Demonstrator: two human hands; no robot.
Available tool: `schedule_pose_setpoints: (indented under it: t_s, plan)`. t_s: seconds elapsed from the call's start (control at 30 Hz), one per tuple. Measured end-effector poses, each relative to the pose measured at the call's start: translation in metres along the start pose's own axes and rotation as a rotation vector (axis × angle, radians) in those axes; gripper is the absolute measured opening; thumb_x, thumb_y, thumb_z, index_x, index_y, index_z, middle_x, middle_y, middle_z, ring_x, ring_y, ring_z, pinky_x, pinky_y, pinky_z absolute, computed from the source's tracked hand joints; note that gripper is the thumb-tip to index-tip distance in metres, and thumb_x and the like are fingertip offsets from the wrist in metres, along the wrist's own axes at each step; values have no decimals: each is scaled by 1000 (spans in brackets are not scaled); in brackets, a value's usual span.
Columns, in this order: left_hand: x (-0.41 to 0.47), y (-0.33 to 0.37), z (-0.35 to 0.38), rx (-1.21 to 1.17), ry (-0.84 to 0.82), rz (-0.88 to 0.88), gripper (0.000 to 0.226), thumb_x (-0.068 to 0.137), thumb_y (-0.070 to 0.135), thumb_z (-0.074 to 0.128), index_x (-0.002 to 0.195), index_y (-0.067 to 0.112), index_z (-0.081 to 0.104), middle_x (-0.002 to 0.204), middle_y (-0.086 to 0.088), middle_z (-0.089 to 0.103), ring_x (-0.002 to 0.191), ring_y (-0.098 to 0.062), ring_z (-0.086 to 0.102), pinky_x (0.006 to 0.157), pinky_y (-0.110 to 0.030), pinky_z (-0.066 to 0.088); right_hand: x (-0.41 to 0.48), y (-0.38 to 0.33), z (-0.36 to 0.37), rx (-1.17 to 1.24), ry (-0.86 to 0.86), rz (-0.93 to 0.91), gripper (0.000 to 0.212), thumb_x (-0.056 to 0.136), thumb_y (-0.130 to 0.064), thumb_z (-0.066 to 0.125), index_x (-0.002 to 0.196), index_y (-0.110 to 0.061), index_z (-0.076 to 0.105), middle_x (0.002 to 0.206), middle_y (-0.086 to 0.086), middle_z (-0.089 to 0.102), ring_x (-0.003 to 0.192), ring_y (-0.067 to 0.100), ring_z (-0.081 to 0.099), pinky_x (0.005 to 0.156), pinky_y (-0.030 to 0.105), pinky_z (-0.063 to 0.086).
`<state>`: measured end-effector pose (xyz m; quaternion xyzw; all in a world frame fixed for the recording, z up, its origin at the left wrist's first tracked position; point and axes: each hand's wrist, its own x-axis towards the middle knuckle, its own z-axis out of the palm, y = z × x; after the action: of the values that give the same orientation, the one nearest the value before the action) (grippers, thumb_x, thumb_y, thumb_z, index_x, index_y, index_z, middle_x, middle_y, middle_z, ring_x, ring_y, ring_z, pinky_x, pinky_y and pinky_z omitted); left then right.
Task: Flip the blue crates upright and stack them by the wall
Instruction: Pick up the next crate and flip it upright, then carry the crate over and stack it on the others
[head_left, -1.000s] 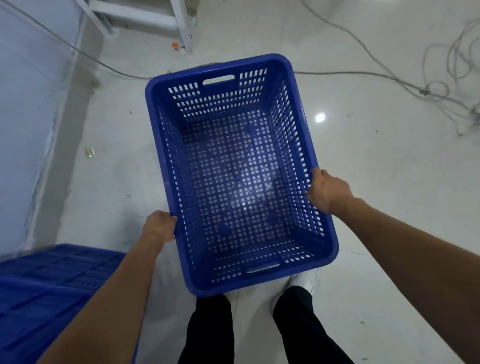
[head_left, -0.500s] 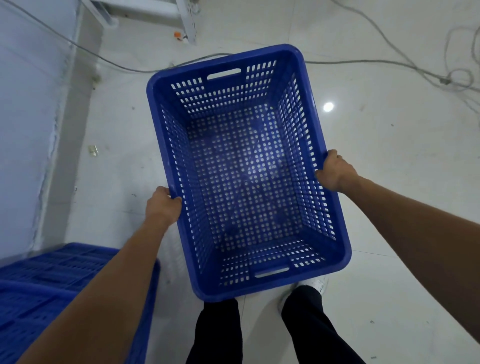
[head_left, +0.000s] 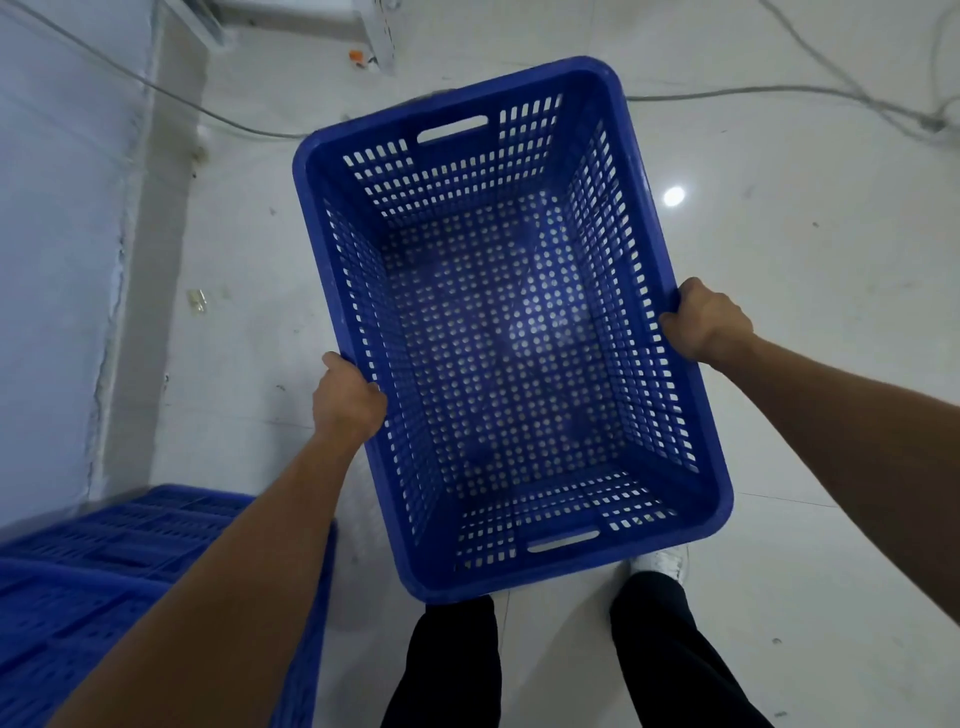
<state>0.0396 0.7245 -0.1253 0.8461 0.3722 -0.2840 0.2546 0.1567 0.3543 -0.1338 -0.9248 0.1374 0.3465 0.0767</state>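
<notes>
got the upright blue crate (head_left: 514, 338) held out in front of me above the floor, left hand (head_left: 347, 402) and right hand (head_left: 706, 325) each wrapped round a long-side rim. looks like light, stiff perforated plastic, so these mid-rim grips should keep it balanced

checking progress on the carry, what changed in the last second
The crate has risen toward the camera and its far end has swung slightly right, carried by both hands. Nothing was let go: the left hand and right hand still grip its long rims. It stays upright and empty; the other crates at lower left stay put.
</notes>
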Motion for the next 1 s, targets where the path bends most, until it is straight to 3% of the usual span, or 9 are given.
schedule_pose_setpoints:
  t_s: [0.3,0.47,0.67,0.87,1.0]
  plan:
    - [-30,11,-12,-9,43,65,35,92,8,57,122,1,40,116,-18,61,100,-36,62,75,-40,50,-28,24,-19,52,32,35,37,93,-25,49,125,-7,48,117,15,61,87,28,51,75,36,43]
    - [-77,42,-44,-9,30,115,35,94,11,57,123,1,41,105,-10,56,87,-24,54,73,-37,49,-70,54,-69,148,41,8,35,92,-23,50,121,-5,51,116,15,63,86,28,53,74,35,44]
    - [-184,88,-108,55,48,135,38,92,10,56,125,-2,41,104,-11,54,87,-24,51,73,-35,44,-155,87,-155,215,70,-45,32,92,-22,49,117,-2,53,112,17,64,87,31,58,72,34,44]
    - [-300,114,-178,58,122,122,42,90,15,57,126,-1,43,115,-18,59,92,-30,55,75,-39,45,-240,111,-229,467,156,-104,20,88,-14,49,105,-3,50,99,10,57,82,26,55,68,34,43]
    - [-370,109,-213,9,217,109,35,87,18,59,117,3,50,105,-11,60,89,-29,57,75,-39,47,-290,112,-265,546,242,-154,12,89,-17,51,96,-8,45,92,7,57,75,23,54,59,31,39]
